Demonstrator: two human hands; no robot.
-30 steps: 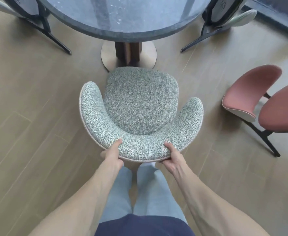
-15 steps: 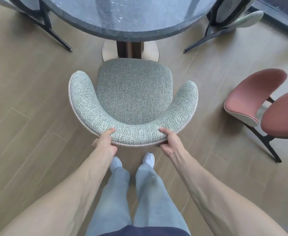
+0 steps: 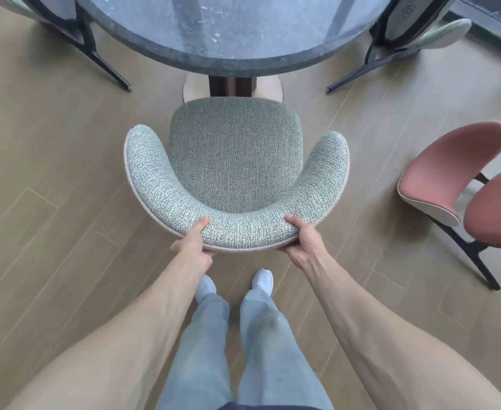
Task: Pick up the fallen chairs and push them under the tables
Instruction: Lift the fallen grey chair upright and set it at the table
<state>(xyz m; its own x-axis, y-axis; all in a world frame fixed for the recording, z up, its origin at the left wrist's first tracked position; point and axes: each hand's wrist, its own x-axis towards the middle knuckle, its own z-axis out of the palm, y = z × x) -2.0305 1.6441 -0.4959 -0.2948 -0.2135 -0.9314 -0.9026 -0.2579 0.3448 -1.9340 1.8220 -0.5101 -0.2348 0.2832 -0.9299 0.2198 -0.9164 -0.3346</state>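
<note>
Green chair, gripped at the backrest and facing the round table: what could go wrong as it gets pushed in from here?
1. The green chair has its seat front close to the table's pedestal base; its hidden legs may strike it.
2. The left hand and right hand grip only the backrest, so a snag could tip the chair.
3. The pink chair stands close on the right; a swerve could clip it.

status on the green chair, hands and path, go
Left hand and right hand both grip the green chair backrest. Chair upright, seat front just short of the round table edge. Nothing between chair and table base.
</note>
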